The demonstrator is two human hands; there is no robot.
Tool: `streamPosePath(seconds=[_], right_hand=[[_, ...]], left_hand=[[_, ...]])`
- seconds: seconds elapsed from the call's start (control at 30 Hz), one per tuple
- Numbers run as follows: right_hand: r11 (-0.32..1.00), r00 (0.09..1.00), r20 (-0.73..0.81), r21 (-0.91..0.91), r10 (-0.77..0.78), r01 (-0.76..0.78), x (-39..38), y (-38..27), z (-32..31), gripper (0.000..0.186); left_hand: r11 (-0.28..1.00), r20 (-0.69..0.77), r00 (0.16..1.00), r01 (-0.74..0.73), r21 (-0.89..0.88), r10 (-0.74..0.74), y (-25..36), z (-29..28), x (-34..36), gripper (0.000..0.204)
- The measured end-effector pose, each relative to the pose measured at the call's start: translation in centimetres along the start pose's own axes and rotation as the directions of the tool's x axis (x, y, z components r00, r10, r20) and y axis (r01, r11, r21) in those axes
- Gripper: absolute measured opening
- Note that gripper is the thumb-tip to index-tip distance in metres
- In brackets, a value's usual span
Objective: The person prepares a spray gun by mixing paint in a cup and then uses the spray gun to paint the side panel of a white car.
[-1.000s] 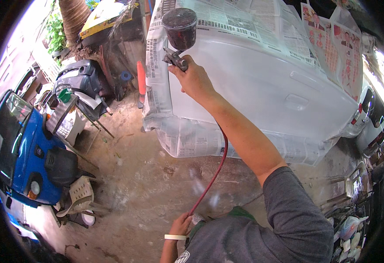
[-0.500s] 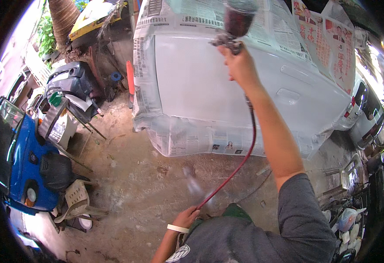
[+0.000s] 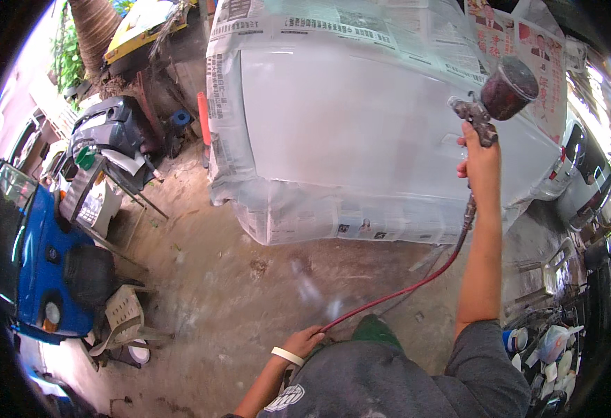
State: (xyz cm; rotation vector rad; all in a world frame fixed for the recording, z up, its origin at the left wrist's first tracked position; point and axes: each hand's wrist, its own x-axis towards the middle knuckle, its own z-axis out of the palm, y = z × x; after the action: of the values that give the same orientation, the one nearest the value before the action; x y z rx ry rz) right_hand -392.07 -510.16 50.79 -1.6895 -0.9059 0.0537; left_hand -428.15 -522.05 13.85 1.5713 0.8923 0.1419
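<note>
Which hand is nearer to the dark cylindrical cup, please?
Right. The right hand grips the grey metal spray gun just below this cup; the left hand holds the thin red hose farther away.

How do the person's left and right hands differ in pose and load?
The left hand holds the red hose close to the body; the right hand grips the spray gun at arm's length. The left has a pale band at its wrist; the right has none. Both are ungloved.
</note>
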Motion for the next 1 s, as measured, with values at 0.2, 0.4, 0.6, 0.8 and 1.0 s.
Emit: streamPosePath(seconds=[0.2,0.4,0.6,0.8,1.0], right_hand=[[0.968,0.954,0.187,0.131,-0.235,0.213,-1.7,0.5,11.1,0.043],[0.858,0.826,0.241,0.216,-0.509,0.466,-5.9,-3.2,23.6,0.042],[0.881,0.792,0.403,0.323,-0.459,0.346,-6.7,-4.3,25.5,0.04],[0.915,0.854,0.329,0.141,-0.403,0.378,-3.7,-1.1,18.5,0.041],[0.963,0.935,0.23,0.055,-0.271,0.265,1.8,6.0,7.5,0.045]], left_hand=[[0.99,-0.107,0.994,-0.007,-0.139,-0.008,-3.0,0.8,-2.0,0.037],[0.964,-0.255,0.948,0.133,-0.228,-0.191,-4.5,1.3,-5.6,0.035],[0.916,-0.257,0.921,0.193,-0.351,-0.293,-2.5,1.7,-6.0,0.034],[0.944,-0.251,0.939,0.161,-0.289,-0.237,-2.6,2.9,-3.6,0.035],[0.94,-0.131,0.957,0.22,-0.259,-0.26,2.1,3.6,0.5,0.034]])
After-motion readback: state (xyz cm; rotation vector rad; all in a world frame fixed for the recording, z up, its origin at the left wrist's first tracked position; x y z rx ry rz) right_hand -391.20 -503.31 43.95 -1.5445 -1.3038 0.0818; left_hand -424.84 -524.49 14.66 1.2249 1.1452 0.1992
